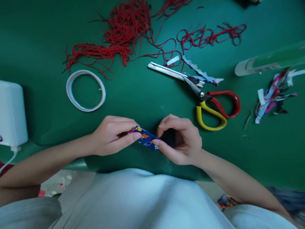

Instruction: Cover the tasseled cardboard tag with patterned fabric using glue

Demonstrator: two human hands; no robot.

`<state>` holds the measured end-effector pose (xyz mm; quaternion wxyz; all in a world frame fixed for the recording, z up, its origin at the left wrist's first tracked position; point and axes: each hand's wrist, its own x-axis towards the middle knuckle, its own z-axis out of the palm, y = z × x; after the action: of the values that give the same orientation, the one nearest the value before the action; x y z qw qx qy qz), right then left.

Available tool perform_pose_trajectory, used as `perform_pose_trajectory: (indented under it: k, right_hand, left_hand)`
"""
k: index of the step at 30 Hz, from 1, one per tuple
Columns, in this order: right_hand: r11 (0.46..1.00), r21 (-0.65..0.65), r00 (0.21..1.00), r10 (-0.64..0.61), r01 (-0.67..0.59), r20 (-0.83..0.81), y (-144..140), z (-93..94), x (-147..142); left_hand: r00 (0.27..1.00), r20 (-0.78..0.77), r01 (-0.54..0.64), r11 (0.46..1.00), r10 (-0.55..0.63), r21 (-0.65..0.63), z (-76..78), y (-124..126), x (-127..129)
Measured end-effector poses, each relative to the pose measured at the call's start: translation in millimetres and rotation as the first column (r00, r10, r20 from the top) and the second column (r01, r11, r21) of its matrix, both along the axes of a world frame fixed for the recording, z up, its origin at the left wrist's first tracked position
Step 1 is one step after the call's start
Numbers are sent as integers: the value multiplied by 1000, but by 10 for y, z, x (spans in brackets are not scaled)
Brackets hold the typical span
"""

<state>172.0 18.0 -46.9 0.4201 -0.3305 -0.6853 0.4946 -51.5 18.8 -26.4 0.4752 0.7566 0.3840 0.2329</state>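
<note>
Between your left hand (116, 135) and right hand (182, 140), pinched in both, sits the blue patterned fabric piece (147, 138); scraps (268, 100) right of your grip suggest cutting is done, handwork looks unfinished, and red cords (128, 25) ahead lie apart from it

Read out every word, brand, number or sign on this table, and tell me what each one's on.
No text is readable.
Green bottle: small label print, too blurred to read.
White box: dark mark cut off by the picture's edge, unreadable.
Blue patterned piece between the left hand and right hand: printed shapes, no legible words.
</note>
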Motion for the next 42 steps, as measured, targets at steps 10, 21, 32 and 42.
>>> perform_pose_trajectory:
  k: [10,21,32,42]
  right_hand:
    - [997,61,997,59,-56,-43,-5,-3,-94]
    - [988,134,967,42,-77,252,53,80,-45]
    - [981,178,982,50,-83,183,67,41,-65]
    - [973,228,992,-9,-21,128,60,16,-81]
  left_hand:
    - [998,14,65,992,-67,104,14,60,55]
    - [996,-16,84,993,-83,83,12,54,45]
    - [994,-14,105,991,-104,79,15,61,41]
    - [996,-7,93,994,-92,56,12,45,31]
